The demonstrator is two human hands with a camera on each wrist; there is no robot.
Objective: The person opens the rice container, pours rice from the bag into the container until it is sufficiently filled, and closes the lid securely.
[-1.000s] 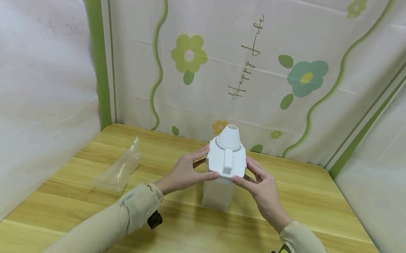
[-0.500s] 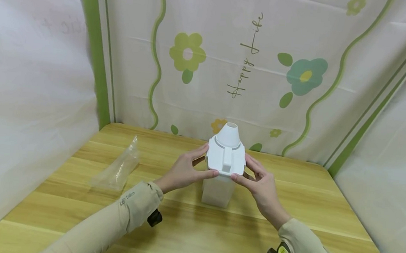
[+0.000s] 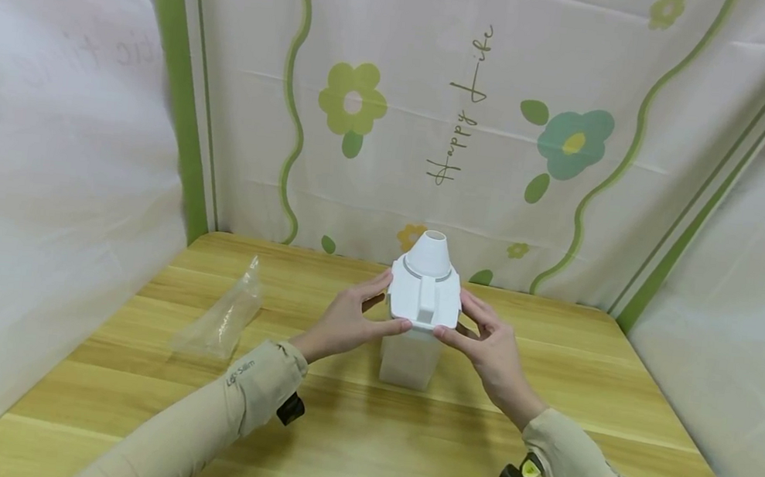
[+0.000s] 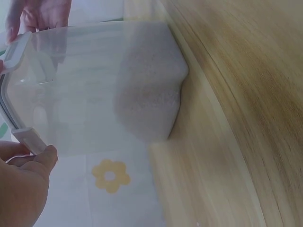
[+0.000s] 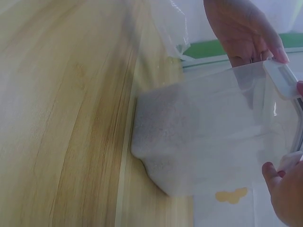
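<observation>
A tall translucent plastic food storage container (image 3: 408, 359) stands upright on the wooden table, with pale contents (image 4: 151, 80) filling its lower part. On it sits a white lid (image 3: 406, 299) topped by a cone-shaped spout (image 3: 430, 256). My left hand (image 3: 348, 320) holds the lid's left side, thumb at the front edge and fingers along the side. From the right, my right hand (image 3: 495, 351) grips it the same way. White side clips (image 4: 29, 139) show near the left fingers in the left wrist view. Some fingertips are hidden behind the lid.
A crumpled clear plastic bag (image 3: 223, 323) lies on the table (image 3: 332, 451) to the left. A patterned curtain (image 3: 391, 154) hangs behind the table's far edge, with pale sheets along both sides.
The head view has shifted very slightly. Both hands keep their hold on the lid, and the container stays where it stood.
</observation>
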